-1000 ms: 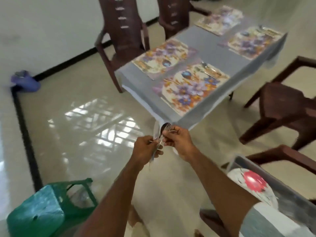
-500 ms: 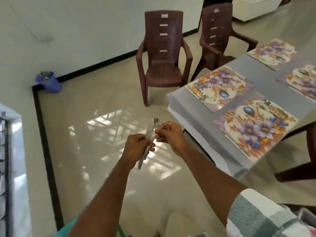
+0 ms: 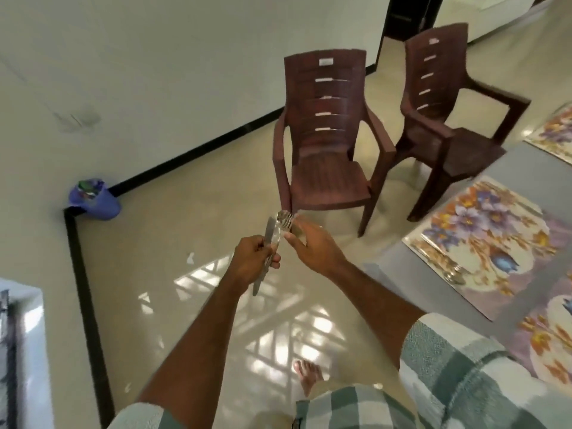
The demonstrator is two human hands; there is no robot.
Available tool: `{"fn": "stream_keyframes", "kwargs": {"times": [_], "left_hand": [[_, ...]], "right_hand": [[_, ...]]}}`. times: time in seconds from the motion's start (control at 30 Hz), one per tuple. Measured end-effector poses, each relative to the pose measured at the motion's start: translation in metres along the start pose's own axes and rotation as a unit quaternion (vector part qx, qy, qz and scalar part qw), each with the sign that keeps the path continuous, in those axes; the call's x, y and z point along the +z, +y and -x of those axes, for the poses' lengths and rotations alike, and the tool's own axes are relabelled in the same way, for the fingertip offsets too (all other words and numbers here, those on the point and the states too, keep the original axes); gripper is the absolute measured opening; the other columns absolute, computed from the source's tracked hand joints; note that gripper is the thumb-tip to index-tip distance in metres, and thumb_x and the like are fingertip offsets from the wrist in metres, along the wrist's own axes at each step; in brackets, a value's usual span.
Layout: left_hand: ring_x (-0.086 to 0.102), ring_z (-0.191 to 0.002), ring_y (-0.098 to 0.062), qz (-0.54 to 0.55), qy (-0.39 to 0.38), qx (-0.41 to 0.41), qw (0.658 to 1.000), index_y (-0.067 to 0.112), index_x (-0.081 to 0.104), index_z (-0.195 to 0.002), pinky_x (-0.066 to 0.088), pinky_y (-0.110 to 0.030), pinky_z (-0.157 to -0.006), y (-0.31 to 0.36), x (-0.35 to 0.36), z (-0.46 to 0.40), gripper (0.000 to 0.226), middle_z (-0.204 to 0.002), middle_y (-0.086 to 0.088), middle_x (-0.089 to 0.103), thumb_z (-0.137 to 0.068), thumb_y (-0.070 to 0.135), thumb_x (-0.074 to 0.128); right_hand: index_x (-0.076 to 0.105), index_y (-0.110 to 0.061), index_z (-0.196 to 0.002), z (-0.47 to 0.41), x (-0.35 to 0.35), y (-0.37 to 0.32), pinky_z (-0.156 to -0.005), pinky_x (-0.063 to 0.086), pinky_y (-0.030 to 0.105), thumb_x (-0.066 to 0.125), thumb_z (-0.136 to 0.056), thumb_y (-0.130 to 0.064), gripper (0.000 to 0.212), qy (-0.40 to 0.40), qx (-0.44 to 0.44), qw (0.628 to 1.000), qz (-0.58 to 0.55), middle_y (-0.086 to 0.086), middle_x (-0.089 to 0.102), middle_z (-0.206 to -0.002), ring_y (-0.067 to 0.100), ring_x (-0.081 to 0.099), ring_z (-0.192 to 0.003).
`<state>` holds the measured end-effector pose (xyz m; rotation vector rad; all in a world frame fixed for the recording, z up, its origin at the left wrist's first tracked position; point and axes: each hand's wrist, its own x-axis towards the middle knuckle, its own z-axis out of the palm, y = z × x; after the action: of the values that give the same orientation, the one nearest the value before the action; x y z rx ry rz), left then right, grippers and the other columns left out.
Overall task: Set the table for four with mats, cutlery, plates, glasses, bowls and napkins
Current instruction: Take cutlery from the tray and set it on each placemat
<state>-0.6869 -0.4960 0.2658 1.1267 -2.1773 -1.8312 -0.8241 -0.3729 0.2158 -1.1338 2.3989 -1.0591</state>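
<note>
Left hand fingers curled round cutlery; right hand fingers pinching fork tips above left fingers.

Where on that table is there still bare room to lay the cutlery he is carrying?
Bare grey tablecloth shows as a strip between the near floral mat and the far mat, and along the table edge toward the chairs. The near mat's left end is crowded: cutlery already lies there. Its flowered middle is free.
</note>
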Motion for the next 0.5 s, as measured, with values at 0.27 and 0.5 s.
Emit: {"fn": "stream_keyframes", "kwargs": {"times": [0.27,0.5], "left_hand": [[0.064,-0.050,-0.016,-0.028,0.059,-0.003,0.998,-0.018,0.063,-0.094,0.052,-0.021,-0.049,0.065,-0.127,-0.198,0.019,-0.081,-0.028,0.068,-0.096,0.000,0.061],[0.074,-0.070,-0.033,-0.041,0.010,0.011,0.999,0.001,0.071,-0.094,0.060,-0.035,-0.069,0.121,-0.226,-0.400,0.016,-0.079,-0.016,0.075,-0.098,0.012,0.061]], "right_hand": [[0.042,-0.011,-0.149,-0.235,0.027,-0.030,-0.115,0.035,0.049,0.023,-0.098,-0.053,0.069,0.001,-0.009,0.990,0.144,0.012,0.040,-0.157,0.028,0.039,-0.144],[0.039,-0.013,-0.150,-0.442,0.081,-0.061,-0.117,0.032,0.050,0.032,-0.103,-0.047,0.059,-0.002,0.010,0.987,0.162,0.010,0.035,-0.160,0.026,0.035,-0.146]]}}
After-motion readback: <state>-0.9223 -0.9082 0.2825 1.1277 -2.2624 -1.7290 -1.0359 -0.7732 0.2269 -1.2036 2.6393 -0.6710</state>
